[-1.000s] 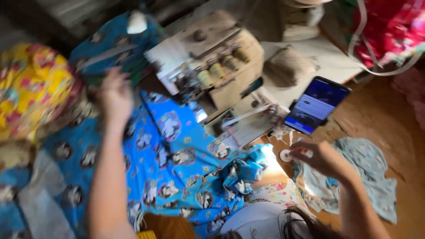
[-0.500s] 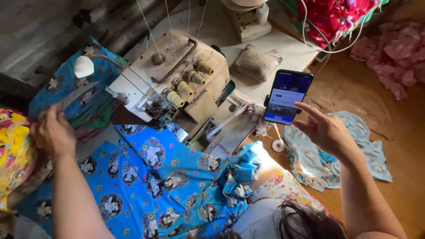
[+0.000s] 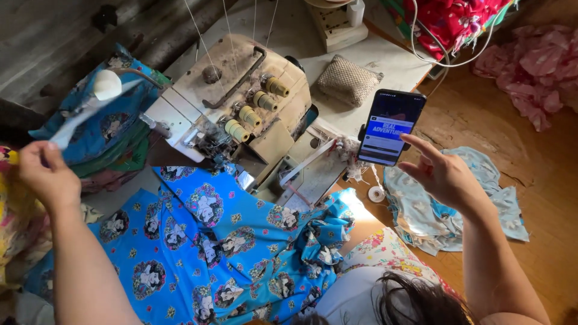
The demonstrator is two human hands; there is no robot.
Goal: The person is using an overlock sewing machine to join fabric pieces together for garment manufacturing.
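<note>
My left hand point(image 3: 45, 174) is raised at the far left, fingers curled, beside a stack of folded blue printed cloth point(image 3: 102, 129); whether it pinches anything I cannot tell. My right hand point(image 3: 442, 174) hovers with the index finger stretched toward the lit screen of a black phone point(image 3: 389, 126) standing upright at the table's edge. Between my arms lies a blue cartoon-print fabric point(image 3: 205, 247), running under the beige overlock sewing machine point(image 3: 238, 105).
A woven pincushion point(image 3: 349, 78) rests on the white table point(image 3: 391, 72) behind the machine. Light blue cloth point(image 3: 448, 207) lies on the wooden floor, with pink cloth point(image 3: 539, 66) and red cloth point(image 3: 448, 18) further back. Yellow floral fabric point(image 3: 15, 229) sits at the left edge.
My left hand has swung from above the blue fabric out to the far left. My right hand has risen from near the floor cloth to the phone's screen. The camera view has shifted.
</note>
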